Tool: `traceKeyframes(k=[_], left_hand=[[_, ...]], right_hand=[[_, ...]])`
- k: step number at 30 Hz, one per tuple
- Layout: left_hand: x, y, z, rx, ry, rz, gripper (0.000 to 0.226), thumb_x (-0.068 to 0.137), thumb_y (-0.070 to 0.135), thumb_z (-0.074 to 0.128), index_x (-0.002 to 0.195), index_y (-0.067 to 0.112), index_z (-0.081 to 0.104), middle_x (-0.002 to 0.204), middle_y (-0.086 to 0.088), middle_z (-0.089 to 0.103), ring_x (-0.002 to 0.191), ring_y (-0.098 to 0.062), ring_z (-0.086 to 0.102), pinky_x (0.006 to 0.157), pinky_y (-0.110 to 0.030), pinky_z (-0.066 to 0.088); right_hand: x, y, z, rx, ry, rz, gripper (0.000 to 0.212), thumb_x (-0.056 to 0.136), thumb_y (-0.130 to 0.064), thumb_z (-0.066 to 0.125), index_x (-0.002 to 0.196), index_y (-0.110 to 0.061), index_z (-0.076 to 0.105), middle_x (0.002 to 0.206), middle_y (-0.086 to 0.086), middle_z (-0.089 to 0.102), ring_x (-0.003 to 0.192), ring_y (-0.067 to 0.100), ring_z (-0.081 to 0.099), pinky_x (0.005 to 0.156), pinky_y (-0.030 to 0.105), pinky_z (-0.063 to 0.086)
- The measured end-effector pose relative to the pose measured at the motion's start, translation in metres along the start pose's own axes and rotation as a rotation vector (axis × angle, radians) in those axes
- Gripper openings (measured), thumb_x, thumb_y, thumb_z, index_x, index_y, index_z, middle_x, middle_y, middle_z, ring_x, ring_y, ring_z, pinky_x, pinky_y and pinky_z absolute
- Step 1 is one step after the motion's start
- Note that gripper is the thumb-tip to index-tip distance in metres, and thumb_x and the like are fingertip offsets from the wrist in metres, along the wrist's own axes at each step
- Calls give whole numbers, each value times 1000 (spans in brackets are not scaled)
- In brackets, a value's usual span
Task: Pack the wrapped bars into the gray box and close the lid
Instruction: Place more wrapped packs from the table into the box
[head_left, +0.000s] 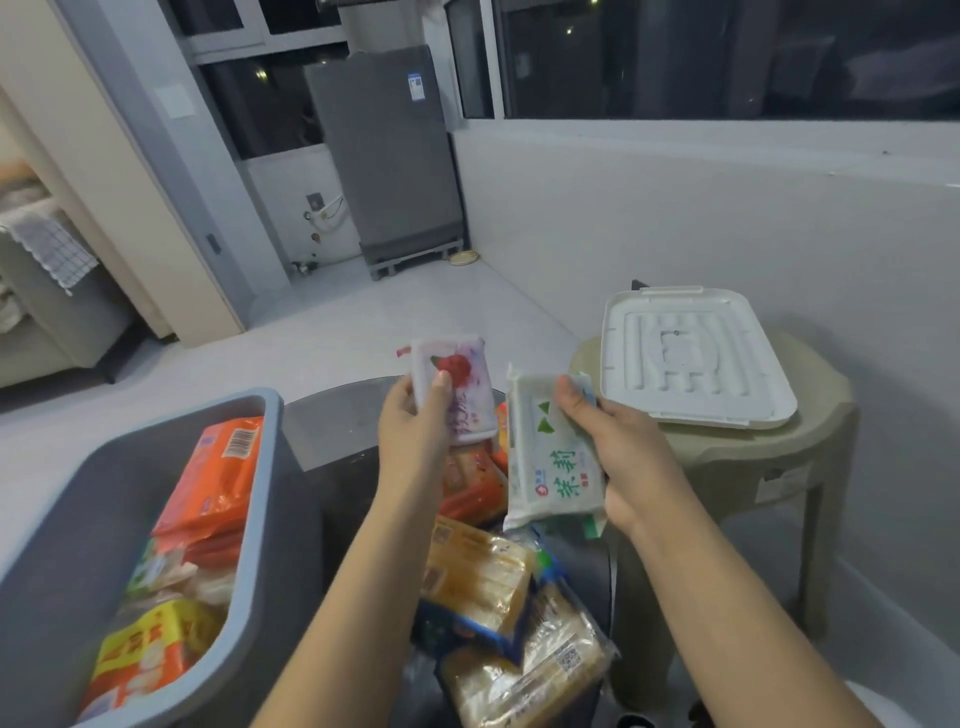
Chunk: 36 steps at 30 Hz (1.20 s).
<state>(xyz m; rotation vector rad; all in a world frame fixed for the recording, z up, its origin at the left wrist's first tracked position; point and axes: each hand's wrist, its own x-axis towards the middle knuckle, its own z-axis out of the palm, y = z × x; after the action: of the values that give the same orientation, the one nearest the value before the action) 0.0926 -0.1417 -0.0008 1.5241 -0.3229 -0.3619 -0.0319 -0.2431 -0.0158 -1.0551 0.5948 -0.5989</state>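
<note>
Gray box (270, 499), lower left of frame: partly filled with orange and yellow bars. Lid (691, 358), right of centre: off, resting on beige stool (810, 457). Loose bars (498, 597), bottom centre: heaped, unpacked. Right hand (618, 452): fingers curled round green-print bar (556, 467). Left hand (413, 431): thumb pinching red-print bar (457, 387). Risk: slick wrappers slipping from one-handed grips during transfer left; careless stacking blocking lid closure.

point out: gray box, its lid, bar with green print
gray box (270, 499): head view, on its right rim.
lid (696, 358): head view, on its ribbed face, lying on the beige stool.
bar with green print (550, 462): head view, on the wrapper's front, held by the right hand.
</note>
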Motion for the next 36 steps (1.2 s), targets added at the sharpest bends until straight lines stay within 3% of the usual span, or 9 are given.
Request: traceKeyframes(k=[4,10,14,20,23,27,30,34,36], left_hand=[[-42,1,-13,11,-144,-4,30,96,35,50,120,19,57,99,-6,72,81,-17,72,65,-28,59],[-78,12,-36,-24,-244,89,19,97,38,45,110,39,58,99,11,72,84,0,71,56,-17,55],[-91,19,-63,-45,-259,103,49,81,53,55,124,30,55,108,7,71,91,-4,72,65,-21,58],[-91,37,-108,36,-212,109,76,62,70,64,126,31,49,108,1,71,88,-14,74,69,-32,61],[-90,47,-126,65,-177,146,70,67,64,70,122,24,52,110,-4,69,95,-18,72,78,-39,60],[-85,65,-157,147,-117,184,40,84,42,65,108,10,60,97,-11,72,81,-19,74,61,-29,58],[-79,76,-184,72,-135,66,27,90,34,59,92,8,69,85,-13,76,70,-21,74,56,-26,57],[-71,78,-216,-37,-172,-192,41,88,38,58,109,5,67,104,-17,74,96,-32,71,88,-41,54],[-68,74,-229,-64,-185,-293,45,88,37,58,120,4,62,114,-18,71,108,-34,66,103,-47,46]], right_hand=[[-15,-1,11,46,-37,2,57,54,-52,73,92,-10,68,85,9,75,77,27,72,66,40,56],[-37,3,40,152,-131,18,39,59,-43,75,81,-13,69,78,8,75,74,26,72,59,38,55],[-51,3,68,152,-163,94,55,60,-44,74,99,-7,68,92,14,72,82,31,71,60,41,57],[-71,1,121,107,-210,97,57,59,-47,72,98,-5,69,94,17,74,84,34,71,77,53,56],[-79,0,149,76,-234,87,52,64,-50,68,93,-6,70,86,16,75,79,33,72,72,52,58],[-85,-3,181,-23,-279,64,40,76,-49,65,81,-9,71,73,11,75,70,29,73,67,48,59],[-83,-5,200,-190,-345,16,32,83,-44,62,78,-13,69,67,4,75,64,22,73,54,33,58],[-75,-2,213,-533,-460,-65,27,83,-41,63,78,-16,73,79,-2,76,83,16,69,74,29,52],[-72,1,216,-677,-516,-57,28,81,-43,64,79,-17,72,78,-6,75,78,9,68,66,22,48]])
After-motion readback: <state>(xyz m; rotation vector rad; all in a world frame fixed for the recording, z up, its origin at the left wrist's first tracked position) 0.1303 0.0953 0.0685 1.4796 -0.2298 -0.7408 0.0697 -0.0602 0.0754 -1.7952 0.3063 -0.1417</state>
